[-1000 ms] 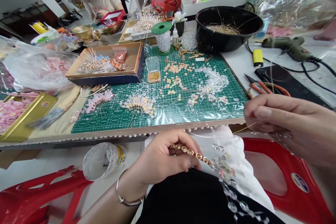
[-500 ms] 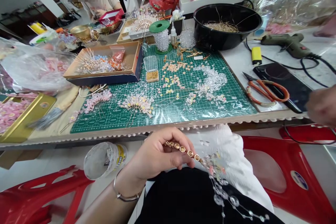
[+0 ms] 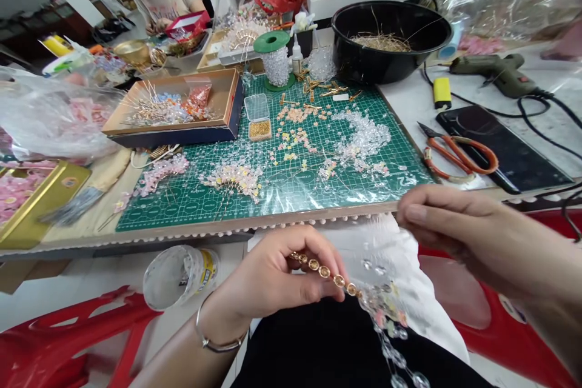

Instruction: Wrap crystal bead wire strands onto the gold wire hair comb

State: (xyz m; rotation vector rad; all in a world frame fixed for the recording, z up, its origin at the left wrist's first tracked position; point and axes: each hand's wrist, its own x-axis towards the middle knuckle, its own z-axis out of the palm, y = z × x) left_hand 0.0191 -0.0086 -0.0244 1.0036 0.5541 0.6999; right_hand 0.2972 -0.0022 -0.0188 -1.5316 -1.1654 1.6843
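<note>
I've got L hand (image 3: pixel 275 285) w/ thumb & fingers closed on a gold band (image 3: pixel 324 271), near side of worktop (image 3: pixel 404 100) edge; clear beads & tiny flowers (image 3: pixel 391 308) hang off its end, just R of those fingers. R hand (image 3: pixel 464 230): fingers bunched, can't tell if gripping anything. Orange-handled cutters (image 3: pixel 466 155) just beyond them; green mat (image 3: pixel 191 209) beyond L fingers.

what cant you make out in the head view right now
All in the head view:
- What the right hand pinches, if anything: hidden by its own blurred fingers.
- One end of the gold band: covered by the left hand.
- Lower ends of the clear bead strands: cut off by the bottom edge.
</note>
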